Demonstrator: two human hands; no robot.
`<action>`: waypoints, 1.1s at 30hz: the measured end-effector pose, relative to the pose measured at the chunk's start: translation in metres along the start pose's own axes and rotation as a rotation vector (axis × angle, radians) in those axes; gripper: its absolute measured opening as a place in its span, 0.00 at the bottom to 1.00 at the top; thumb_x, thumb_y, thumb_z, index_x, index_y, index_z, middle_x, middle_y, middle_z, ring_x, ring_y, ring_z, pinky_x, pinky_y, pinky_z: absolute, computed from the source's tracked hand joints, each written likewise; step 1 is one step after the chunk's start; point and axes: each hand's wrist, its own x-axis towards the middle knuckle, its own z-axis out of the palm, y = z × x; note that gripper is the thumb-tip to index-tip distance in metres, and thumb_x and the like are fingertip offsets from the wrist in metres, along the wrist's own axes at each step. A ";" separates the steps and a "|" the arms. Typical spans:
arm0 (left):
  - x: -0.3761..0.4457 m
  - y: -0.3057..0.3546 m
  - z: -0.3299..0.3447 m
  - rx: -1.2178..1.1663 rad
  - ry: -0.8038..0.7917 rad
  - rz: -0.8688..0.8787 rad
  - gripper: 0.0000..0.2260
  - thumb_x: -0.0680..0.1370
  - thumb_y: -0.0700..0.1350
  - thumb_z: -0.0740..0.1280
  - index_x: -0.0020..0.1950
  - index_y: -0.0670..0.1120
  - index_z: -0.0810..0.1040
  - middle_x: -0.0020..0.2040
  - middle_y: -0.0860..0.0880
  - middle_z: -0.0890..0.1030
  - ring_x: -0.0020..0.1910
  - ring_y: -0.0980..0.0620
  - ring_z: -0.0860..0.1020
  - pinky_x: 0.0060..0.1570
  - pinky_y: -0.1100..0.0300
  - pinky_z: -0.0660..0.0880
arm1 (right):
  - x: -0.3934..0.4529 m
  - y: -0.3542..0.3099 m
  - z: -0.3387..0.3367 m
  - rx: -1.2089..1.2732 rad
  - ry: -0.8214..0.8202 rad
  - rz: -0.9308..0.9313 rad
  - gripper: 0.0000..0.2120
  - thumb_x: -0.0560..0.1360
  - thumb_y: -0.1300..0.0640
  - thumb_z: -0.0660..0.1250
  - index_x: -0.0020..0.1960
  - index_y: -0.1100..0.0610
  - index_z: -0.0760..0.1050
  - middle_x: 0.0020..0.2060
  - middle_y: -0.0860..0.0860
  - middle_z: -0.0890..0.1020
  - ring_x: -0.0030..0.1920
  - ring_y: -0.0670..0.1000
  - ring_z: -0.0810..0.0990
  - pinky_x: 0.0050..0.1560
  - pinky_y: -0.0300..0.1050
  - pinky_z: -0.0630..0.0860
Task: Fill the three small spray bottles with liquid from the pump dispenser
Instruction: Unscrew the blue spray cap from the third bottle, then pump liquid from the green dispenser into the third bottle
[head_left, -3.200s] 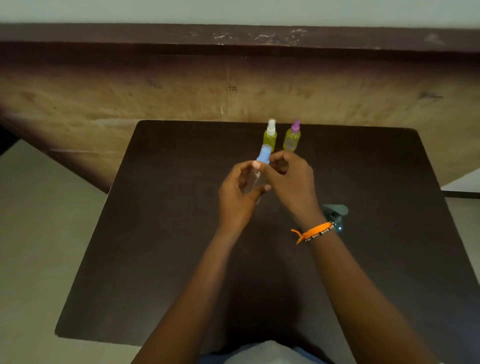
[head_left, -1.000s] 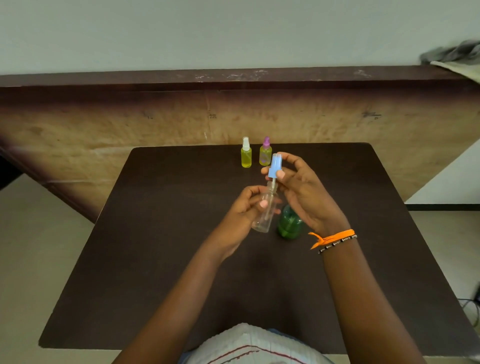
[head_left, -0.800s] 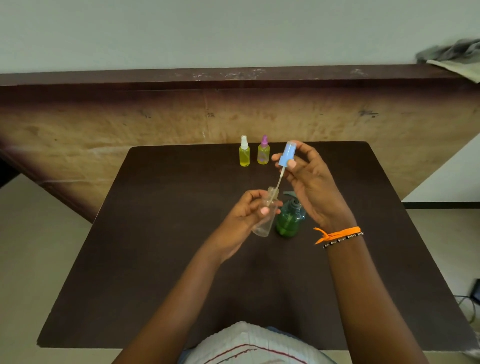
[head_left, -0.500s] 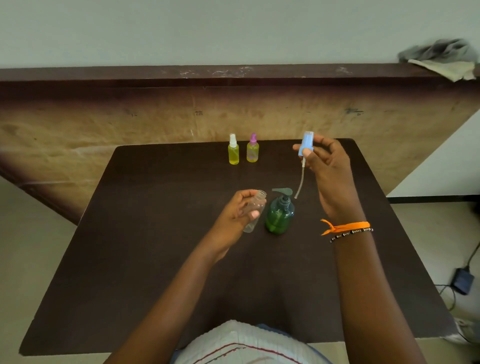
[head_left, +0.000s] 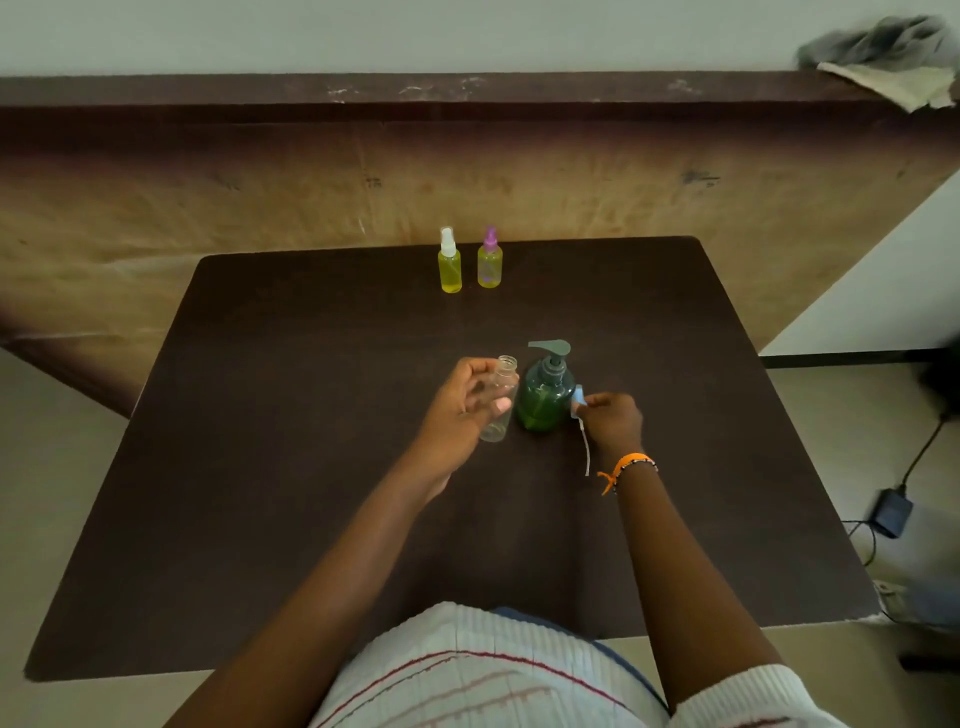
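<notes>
blue spray cap (head_left: 578, 399) half hidden, right hand (head_left: 613, 421)

Both our forearms are bare. Just behind the fingers of our right hand (head_left: 613, 421), an orange cord bracelet (head_left: 626, 464) and a thin beaded band circle the wrist. We wear a white ribbed top (head_left: 467, 675) with thin red stripes.

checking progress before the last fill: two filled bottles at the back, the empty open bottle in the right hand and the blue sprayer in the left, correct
Not quite: the hands are swapped. The head view shows the empty open bottle held in the left hand and the blue sprayer in the right hand. The two filled bottles at the back are as you say.
</notes>
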 end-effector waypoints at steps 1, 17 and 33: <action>0.001 -0.001 0.000 0.008 0.002 0.000 0.15 0.76 0.34 0.63 0.60 0.48 0.69 0.62 0.48 0.76 0.61 0.56 0.75 0.51 0.65 0.72 | 0.000 0.003 0.003 -0.031 0.002 -0.001 0.08 0.73 0.59 0.72 0.50 0.61 0.83 0.49 0.60 0.84 0.51 0.56 0.81 0.47 0.43 0.72; 0.007 -0.008 0.002 0.017 0.017 -0.017 0.15 0.76 0.35 0.63 0.61 0.48 0.68 0.63 0.49 0.76 0.62 0.57 0.73 0.51 0.66 0.72 | 0.002 0.003 -0.003 -0.046 -0.047 0.000 0.14 0.78 0.55 0.67 0.47 0.68 0.82 0.42 0.58 0.79 0.45 0.54 0.76 0.49 0.44 0.72; 0.021 -0.009 0.005 0.072 0.089 -0.036 0.14 0.75 0.33 0.64 0.53 0.52 0.70 0.50 0.58 0.74 0.51 0.60 0.75 0.42 0.68 0.72 | 0.014 -0.089 -0.020 0.205 -0.145 -0.206 0.15 0.82 0.57 0.57 0.57 0.64 0.79 0.42 0.51 0.79 0.37 0.42 0.74 0.36 0.33 0.67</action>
